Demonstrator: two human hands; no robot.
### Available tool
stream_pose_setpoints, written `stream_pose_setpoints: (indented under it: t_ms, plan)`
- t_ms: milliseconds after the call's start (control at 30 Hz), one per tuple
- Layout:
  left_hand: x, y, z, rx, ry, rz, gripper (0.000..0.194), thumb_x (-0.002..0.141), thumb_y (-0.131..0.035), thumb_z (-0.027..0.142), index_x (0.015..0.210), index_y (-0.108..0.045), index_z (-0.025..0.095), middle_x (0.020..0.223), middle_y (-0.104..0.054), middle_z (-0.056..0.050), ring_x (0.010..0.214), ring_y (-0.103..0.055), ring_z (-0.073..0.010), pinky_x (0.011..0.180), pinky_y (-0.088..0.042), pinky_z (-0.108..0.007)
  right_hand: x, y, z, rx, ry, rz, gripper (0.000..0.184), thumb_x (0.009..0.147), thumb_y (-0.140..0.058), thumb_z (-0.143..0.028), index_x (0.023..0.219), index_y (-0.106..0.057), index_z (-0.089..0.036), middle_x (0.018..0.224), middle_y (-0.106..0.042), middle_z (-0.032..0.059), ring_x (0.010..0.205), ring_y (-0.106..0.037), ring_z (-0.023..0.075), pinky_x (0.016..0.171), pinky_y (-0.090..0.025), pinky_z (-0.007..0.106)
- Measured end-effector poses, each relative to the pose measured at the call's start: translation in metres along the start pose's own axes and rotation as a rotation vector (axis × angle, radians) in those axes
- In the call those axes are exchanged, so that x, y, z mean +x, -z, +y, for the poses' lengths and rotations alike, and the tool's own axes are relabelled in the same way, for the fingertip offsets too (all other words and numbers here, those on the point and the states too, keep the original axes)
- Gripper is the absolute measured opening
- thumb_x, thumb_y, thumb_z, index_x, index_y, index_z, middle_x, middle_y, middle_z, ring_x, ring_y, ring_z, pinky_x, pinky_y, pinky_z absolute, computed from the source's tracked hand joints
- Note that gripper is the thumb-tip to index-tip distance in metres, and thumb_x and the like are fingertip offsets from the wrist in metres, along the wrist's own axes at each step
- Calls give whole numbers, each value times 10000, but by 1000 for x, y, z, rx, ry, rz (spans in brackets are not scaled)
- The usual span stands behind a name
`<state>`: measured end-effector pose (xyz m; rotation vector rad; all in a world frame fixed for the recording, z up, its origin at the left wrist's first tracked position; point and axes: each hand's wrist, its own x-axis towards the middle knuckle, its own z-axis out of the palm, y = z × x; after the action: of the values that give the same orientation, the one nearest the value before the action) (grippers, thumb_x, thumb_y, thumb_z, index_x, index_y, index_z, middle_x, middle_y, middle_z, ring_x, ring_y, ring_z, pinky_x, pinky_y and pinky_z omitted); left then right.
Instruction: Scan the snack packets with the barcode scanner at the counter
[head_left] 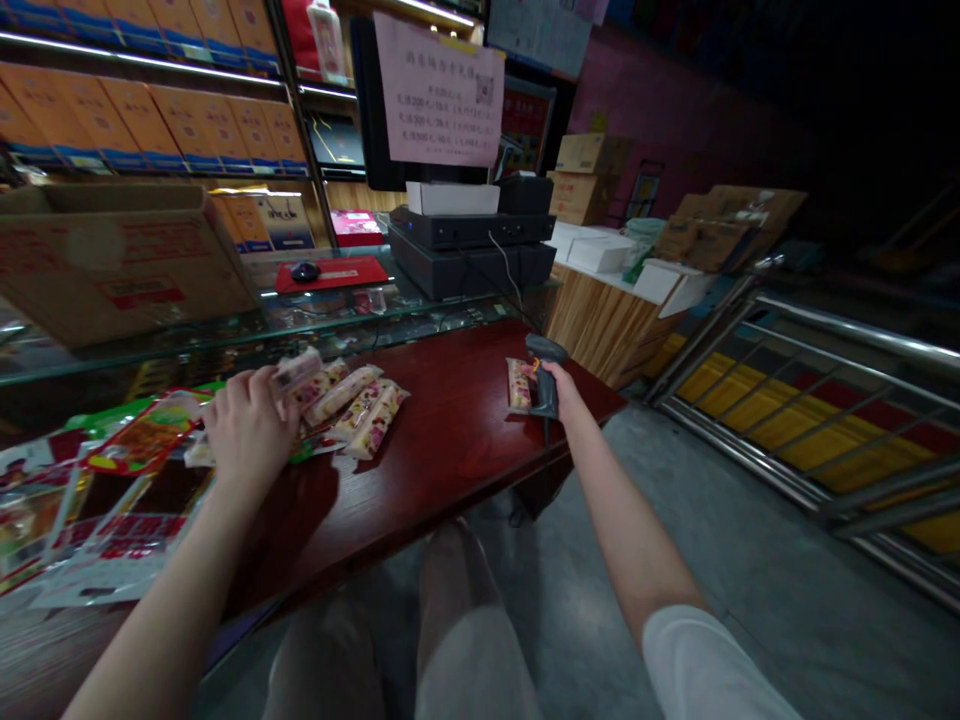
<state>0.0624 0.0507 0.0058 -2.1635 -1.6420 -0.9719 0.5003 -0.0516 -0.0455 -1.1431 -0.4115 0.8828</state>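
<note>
My right hand (564, 392) is closed round the grip of a dark grey barcode scanner (547, 352) near the right end of the red-brown table. Just left of the scanner is a clear-wrapped snack bar (518, 386) with coloured bits. Whether my fingers also touch that bar, I cannot tell. On the left, my left hand (251, 420) has its fingers curled on a wrapped snack bar (298, 370), raised a little at a pile. More of the same wrapped bars (376, 420) lie beside it on the table. Under my left wrist are glossy snack packets (142, 440), partly hidden.
The red-brown table (442, 420) stands before a glass counter. On the counter are a cardboard box (120, 260), a mouse (305, 271) on a red pad, and a cash drawer (472, 268) below a screen with a notice (442, 95). A metal railing (840, 400) runs along the right.
</note>
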Motion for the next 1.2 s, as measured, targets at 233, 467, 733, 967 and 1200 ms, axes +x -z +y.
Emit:
stream_pose_setpoints:
  t_ms: [233, 467, 733, 967, 1200]
  plan:
    - [-7, -3, -12, 166, 34, -149, 567, 915, -411, 438, 1247, -566, 4, 1502, -389, -310, 1396, -336, -479, 1118, -245, -685, 5, -25, 17, 89, -214, -85, 218, 883, -544, -281, 1011, -663, -152, 809, -773, 56, 616, -702, 171, 549, -578, 273]
    - [0, -29, 66, -191, -344, -229, 416, 939, -454, 373, 1236, -592, 116, 1341, -562, -211, 1291, -505, -350, 1111, -360, -518, 4, -79, 35, 171, -269, -255, 173, 909, -527, -256, 994, -647, -164, 906, -782, 74, 746, -734, 174, 526, -577, 238]
    - [-22, -68, 189, -264, -232, -578, 752, 865, -585, 595, 1363, -474, 42, 1291, -577, -276, 1226, -557, -416, 1014, -418, -502, 19, -41, 18, 160, -103, -244, 117, 878, -540, -269, 951, -598, -199, 882, -759, 33, 584, -660, 120, 562, -581, 246]
    - [-10, -94, 207, -401, -5, -665, 501, 792, -673, 299, 1220, -551, 71, 1292, -585, -287, 1256, -521, -447, 1025, -405, -513, 25, 0, 18, 145, -32, -248, 132, 802, -580, -301, 906, -578, -220, 849, -713, -5, 453, -459, 68, 410, -417, 206]
    - [16, -111, 154, -1487, 649, -768, 282, 822, -485, 159, 1086, -582, 164, 994, -683, -121, 852, -680, -212, 714, -533, -304, 17, -3, 20, 80, -32, -515, 210, 782, -610, -336, 936, -613, -194, 864, -717, 21, 442, -433, 72, 427, -396, 236]
